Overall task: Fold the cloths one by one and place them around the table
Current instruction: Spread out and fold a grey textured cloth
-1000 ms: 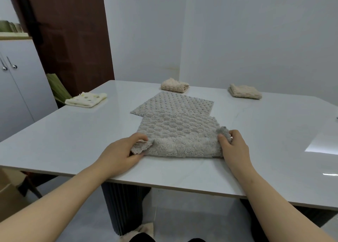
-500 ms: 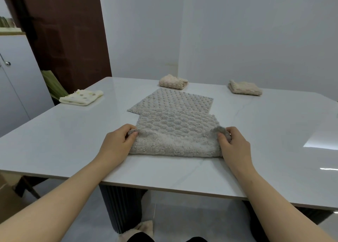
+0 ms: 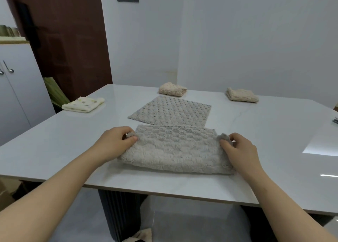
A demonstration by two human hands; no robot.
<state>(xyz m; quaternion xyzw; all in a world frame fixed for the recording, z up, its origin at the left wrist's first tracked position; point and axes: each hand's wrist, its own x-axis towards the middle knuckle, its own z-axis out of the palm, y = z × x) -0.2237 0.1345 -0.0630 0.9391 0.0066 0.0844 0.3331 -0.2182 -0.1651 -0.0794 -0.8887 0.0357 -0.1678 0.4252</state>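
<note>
A fluffy grey cloth (image 3: 175,150) lies folded over on itself near the front edge of the white table (image 3: 54,146). My left hand (image 3: 115,143) pinches its far left corner. My right hand (image 3: 239,150) pinches the far right corner. Behind it a flat grey dotted cloth (image 3: 172,110) lies spread out. Three folded cloths sit around the table: a cream spotted one (image 3: 83,104) at the left edge, a beige one (image 3: 172,89) at the back middle, and another beige one (image 3: 241,95) at the back right.
A white cabinet (image 3: 16,88) stands at the left, next to a brown door (image 3: 60,31). A small dark object (image 3: 335,120) lies at the table's right edge. A piece of cloth (image 3: 140,236) lies on the floor under the table.
Both hands have carried the near edge of the fluffy grey cloth away from me, laying it over the far half. The camera view has shifted a little.
</note>
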